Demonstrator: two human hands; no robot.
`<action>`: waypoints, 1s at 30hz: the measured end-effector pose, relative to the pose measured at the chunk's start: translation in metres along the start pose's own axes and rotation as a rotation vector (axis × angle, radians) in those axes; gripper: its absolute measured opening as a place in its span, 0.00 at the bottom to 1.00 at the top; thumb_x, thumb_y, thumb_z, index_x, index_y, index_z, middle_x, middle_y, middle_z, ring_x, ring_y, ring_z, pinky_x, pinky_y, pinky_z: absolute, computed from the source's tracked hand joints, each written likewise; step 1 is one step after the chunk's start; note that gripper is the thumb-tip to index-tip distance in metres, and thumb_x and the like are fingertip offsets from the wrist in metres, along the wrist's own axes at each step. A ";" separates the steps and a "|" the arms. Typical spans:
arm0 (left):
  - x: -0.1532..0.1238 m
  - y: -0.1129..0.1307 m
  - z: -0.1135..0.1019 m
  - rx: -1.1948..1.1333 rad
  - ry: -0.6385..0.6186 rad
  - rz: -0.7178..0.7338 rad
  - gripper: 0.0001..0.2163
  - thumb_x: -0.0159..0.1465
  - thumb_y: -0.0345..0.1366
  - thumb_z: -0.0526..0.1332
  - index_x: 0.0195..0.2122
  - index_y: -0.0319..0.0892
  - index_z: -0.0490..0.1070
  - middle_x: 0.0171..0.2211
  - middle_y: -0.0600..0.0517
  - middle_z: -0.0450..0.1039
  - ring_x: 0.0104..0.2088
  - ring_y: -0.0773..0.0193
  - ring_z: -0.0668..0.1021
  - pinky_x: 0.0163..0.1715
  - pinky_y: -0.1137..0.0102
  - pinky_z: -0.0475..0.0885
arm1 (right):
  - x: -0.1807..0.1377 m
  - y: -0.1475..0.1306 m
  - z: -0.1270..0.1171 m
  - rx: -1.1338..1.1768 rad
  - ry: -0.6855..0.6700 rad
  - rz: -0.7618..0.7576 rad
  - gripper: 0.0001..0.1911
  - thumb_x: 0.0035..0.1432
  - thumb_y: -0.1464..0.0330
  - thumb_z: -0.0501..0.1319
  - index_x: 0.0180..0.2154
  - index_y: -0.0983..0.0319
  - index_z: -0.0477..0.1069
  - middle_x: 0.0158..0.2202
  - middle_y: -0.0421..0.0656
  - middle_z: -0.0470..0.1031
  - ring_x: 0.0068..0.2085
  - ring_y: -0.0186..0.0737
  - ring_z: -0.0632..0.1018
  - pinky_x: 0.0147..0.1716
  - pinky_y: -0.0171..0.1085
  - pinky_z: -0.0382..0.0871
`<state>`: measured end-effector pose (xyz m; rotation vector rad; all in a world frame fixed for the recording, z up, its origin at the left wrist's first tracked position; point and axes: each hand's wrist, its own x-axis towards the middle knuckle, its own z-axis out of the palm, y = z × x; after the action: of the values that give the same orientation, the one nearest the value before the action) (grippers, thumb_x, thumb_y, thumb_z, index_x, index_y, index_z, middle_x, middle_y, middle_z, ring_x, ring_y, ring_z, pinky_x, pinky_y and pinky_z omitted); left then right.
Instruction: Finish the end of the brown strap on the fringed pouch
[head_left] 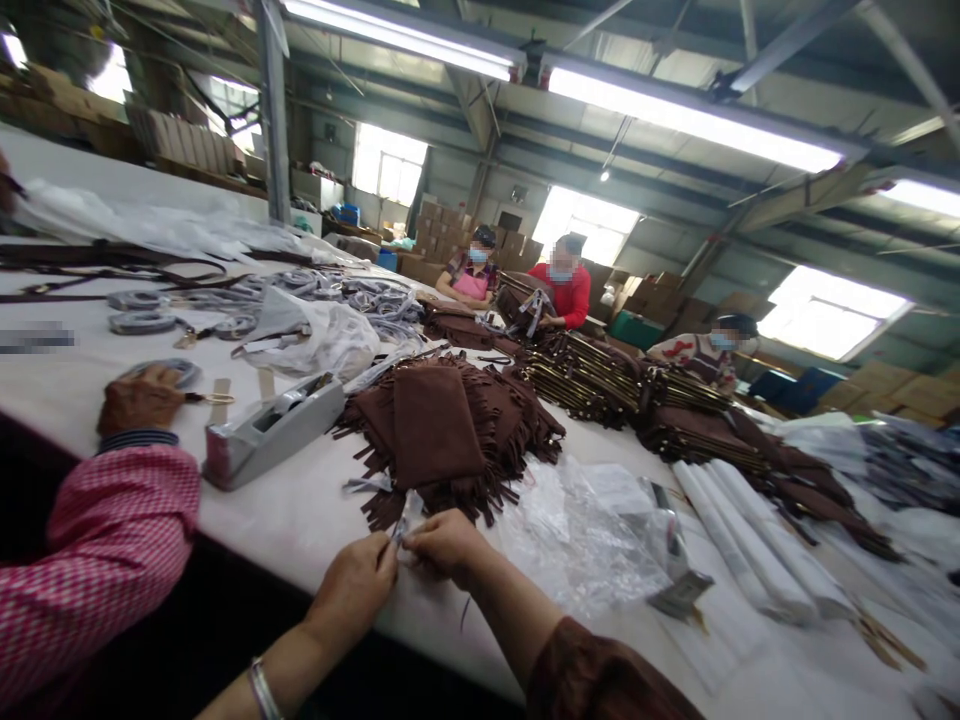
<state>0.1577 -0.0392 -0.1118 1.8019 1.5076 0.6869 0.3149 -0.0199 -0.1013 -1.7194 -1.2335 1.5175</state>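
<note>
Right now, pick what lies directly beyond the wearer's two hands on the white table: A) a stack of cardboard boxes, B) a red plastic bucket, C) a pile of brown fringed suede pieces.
C: the pile of brown fringed suede pieces lies just past the left hand and right hand, which pinch a small pale strip.

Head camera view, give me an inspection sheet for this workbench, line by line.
Surface: long white table, crowded.
Job's things: small clear plastic strip pinched between left hand and right hand; brown fringed suede bags piled just beyond.
Clutter: grey tape dispenser, crumpled clear plastic bags, white paper rolls.
Fingers: both hands closed on the strip.
Cables: nothing seen.
Surroundings: co-worker's pink checked sleeve; three seated masked people; cardboard boxes.
</note>
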 end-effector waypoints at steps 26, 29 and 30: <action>0.002 0.002 -0.021 -1.554 -0.441 -0.652 0.13 0.72 0.34 0.45 0.33 0.37 0.63 0.18 0.64 0.52 0.11 0.81 0.58 0.14 0.84 0.53 | 0.006 0.009 0.033 0.625 0.004 -0.271 0.17 0.41 0.60 0.72 0.28 0.66 0.74 0.19 0.38 0.71 0.17 0.27 0.62 0.17 0.30 0.52; 0.000 -0.003 -0.017 -1.859 -0.550 -0.737 0.15 0.73 0.36 0.45 0.31 0.37 0.63 0.16 0.65 0.51 0.09 0.80 0.60 0.12 0.84 0.50 | 0.014 0.010 0.035 0.665 -0.055 -0.234 0.21 0.40 0.56 0.74 0.27 0.65 0.71 0.18 0.38 0.71 0.18 0.29 0.65 0.19 0.30 0.55; 0.000 -0.005 -0.015 -1.936 -0.603 -0.748 0.14 0.72 0.36 0.47 0.30 0.38 0.63 0.15 0.65 0.51 0.09 0.79 0.61 0.12 0.83 0.49 | 0.016 0.010 0.035 0.685 -0.083 -0.214 0.23 0.39 0.55 0.75 0.27 0.65 0.71 0.18 0.38 0.70 0.18 0.29 0.66 0.20 0.31 0.57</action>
<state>0.1436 -0.0367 -0.1063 -0.1119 0.3932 0.6303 0.2829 -0.0165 -0.1248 -1.0530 -0.7640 1.6354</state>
